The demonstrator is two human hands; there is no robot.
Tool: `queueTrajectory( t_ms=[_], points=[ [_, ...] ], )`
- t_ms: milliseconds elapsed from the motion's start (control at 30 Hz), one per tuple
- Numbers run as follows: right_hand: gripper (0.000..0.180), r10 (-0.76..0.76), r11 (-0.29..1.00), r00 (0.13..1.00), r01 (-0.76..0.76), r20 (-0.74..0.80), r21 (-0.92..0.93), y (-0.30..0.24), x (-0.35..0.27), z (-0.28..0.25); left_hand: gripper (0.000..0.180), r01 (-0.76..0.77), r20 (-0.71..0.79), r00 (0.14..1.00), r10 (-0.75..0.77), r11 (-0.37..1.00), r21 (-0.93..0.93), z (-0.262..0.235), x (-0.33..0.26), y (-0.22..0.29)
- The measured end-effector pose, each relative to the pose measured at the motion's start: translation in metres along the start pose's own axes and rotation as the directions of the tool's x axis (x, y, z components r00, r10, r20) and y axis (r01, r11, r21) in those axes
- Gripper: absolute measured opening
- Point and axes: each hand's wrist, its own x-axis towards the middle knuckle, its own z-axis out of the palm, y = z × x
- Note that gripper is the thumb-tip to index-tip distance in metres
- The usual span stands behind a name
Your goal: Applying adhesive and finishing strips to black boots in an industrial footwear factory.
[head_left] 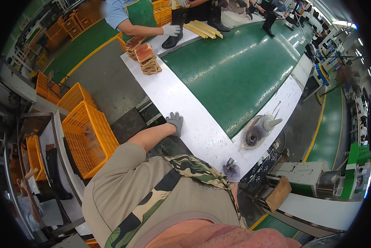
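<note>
My left hand (176,123), in a grey glove, lies on the edge of the white tabletop (173,91) with its fingers spread, holding nothing. My right hand (232,172), in a pale glove, is at the near right corner of the table. Its fingers are closed round a small silver-and-dark metal piece (230,161), whose exact kind I cannot make out. Beyond that hand, a stained round dish (250,140) sits on the white surface, with a grey cone-shaped nozzle (272,122) at its side.
A green conveyor belt (235,78) runs away from me. At the far left are stacked reddish-brown pieces (147,58), yellow strips (203,29) and a black boot (177,27) touched by a co-worker's gloved hand (171,30). Orange crates (86,138) stand left; a cardboard box (277,194) sits right.
</note>
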Motion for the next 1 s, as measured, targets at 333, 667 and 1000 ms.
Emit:
queueTrajectory(
  t_ms=[333, 667, 1000],
  points=[
    [0.022, 0.024, 0.999, 0.999, -0.023, -0.022, 0.031, -0.001, 0.002, 0.0, 0.111, 0.006, -0.006, 1.0, -0.006, 1.0, 0.003, 0.001, 0.001, -0.001],
    [0.022, 0.035, 0.999, 0.999, -0.036, 0.026, 0.036, -0.001, 0.007, -0.012, 0.111, 0.003, -0.008, 1.0, -0.003, 1.0, 0.002, -0.001, 0.0, 0.001],
    [0.023, 0.064, 0.997, 0.998, -0.064, 0.01, 0.05, -0.002, 0.008, -0.013, 0.11, 0.003, -0.011, 1.0, -0.003, 1.0, -0.011, 0.001, 0.001, 0.0]
  ],
)
